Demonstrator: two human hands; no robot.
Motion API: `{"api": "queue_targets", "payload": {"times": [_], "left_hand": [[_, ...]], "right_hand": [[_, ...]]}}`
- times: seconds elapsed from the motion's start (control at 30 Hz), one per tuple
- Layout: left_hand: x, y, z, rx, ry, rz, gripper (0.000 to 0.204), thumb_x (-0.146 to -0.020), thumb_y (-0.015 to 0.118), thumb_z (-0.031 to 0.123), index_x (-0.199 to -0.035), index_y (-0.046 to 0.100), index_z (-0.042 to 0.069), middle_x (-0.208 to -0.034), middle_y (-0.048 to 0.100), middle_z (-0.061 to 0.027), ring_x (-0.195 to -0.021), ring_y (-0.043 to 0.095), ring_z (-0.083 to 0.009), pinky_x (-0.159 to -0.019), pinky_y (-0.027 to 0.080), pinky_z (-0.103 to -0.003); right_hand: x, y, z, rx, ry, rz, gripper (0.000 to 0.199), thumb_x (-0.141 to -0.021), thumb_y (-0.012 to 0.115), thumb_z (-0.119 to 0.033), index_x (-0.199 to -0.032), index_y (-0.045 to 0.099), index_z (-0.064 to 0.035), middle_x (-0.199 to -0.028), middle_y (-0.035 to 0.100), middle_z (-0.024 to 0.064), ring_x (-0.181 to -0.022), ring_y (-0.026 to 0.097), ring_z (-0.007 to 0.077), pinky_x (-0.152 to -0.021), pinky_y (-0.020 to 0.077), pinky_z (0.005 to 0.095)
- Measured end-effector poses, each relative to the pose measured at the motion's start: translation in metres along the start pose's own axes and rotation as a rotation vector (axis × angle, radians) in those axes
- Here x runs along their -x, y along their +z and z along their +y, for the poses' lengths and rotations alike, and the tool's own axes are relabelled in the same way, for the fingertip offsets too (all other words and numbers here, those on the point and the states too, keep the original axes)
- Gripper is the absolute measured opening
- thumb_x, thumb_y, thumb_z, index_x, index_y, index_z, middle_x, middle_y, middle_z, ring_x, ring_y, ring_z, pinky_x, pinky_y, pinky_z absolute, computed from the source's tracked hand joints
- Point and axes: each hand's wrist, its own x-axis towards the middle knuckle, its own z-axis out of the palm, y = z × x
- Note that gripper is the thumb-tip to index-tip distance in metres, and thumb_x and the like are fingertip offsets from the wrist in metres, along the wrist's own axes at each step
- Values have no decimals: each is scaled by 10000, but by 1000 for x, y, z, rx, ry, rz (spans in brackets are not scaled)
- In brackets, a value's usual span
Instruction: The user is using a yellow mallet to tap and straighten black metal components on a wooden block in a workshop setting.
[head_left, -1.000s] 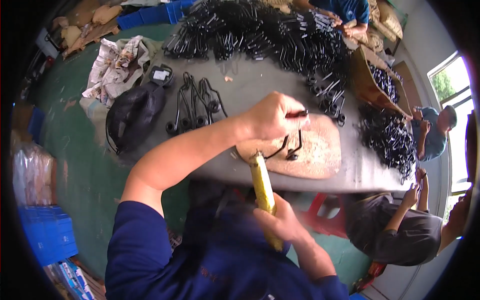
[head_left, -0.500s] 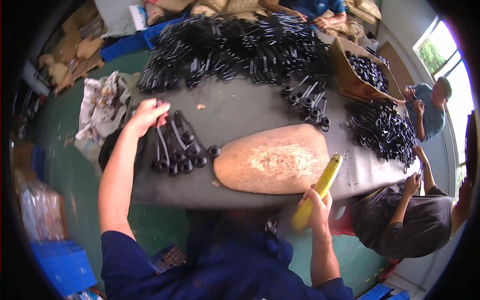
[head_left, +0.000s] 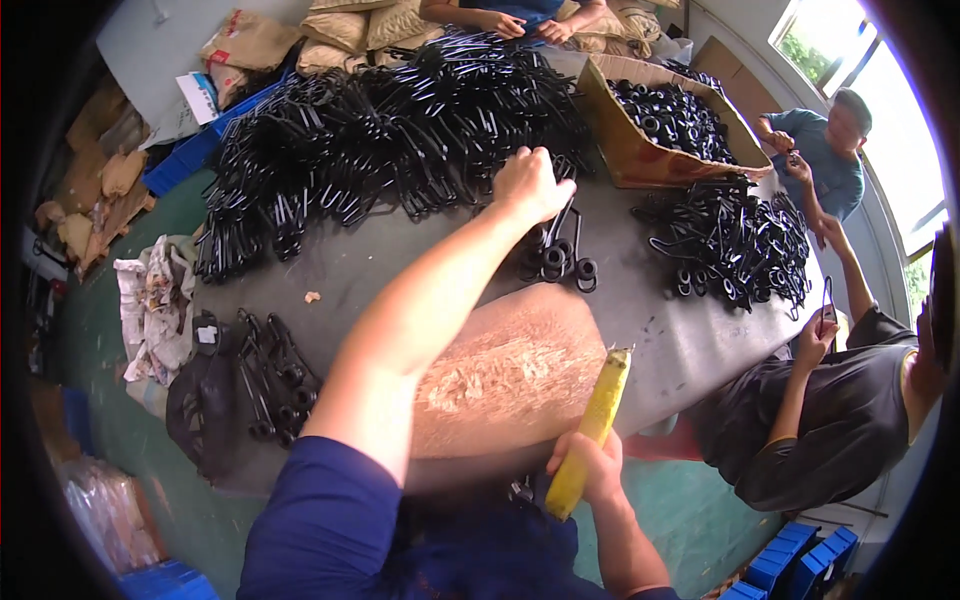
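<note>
the right hand is wrapped firmly around a yellow tool, its fingers closed about the lower half. the tool is a long, slim cylinder, bright yellow and somewhat scuffed, with dark smudges near its upper end, where fine, thin points stick out. it leans, its tip up and slightly to the right above the hand, its butt sticking out below it.

the left hand is stretched well ahead of the right one, its fingers curled in over a small cluster of black rods; whether it has hold of one is hidden, so i can't say. these rods look glossy and slender, with thick black rings at the ends nearest the person, just below the hand.

between the two hands lies a brown board, its middle rough, pale and scraped, its edges smoother. beyond the left hand and to its left spreads a big tangled heap of black rods; to its right stand a cardboard box of black ringed parts and, nearer, another heap.
</note>
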Motion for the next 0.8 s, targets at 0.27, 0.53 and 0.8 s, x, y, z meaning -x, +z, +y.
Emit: {"api": "queue_targets", "payload": {"times": [0.27, 0.53, 0.8], "left_hand": [[-16, -28, 14, -22, -126, -153, 532, -740, 690, 289, -1137, 583, -48, -1010, 674, -225, -941, 672, -334, -839, 538, -408], [123, -144, 33, 942, 17, -310, 152, -934, 621, 156, -983, 610, 12, -676, 567, 24, -461, 528, -43, -428, 430, -192], [227, -141, -10, 840, 64, -388, 109, -952, 542, 58, -982, 621, -10, -727, 585, 2, -598, 540, -58, -548, 458, -219]], "right_hand": [[0, 2, -5, 11, 13, -30, 221, -890, 548, -53, -1080, 459, 16, -765, 602, 138, -583, 623, 233, -556, 540, 354], [2, 1, -1, 40, -27, 7, 204, -885, 557, -79, -1048, 472, 11, -752, 590, 128, -544, 607, 228, -513, 526, 345], [65, 68, -36, 308, -251, 0, 262, -847, 581, -34, -1076, 462, 8, -759, 569, 108, -568, 579, 190, -535, 502, 316]]}}
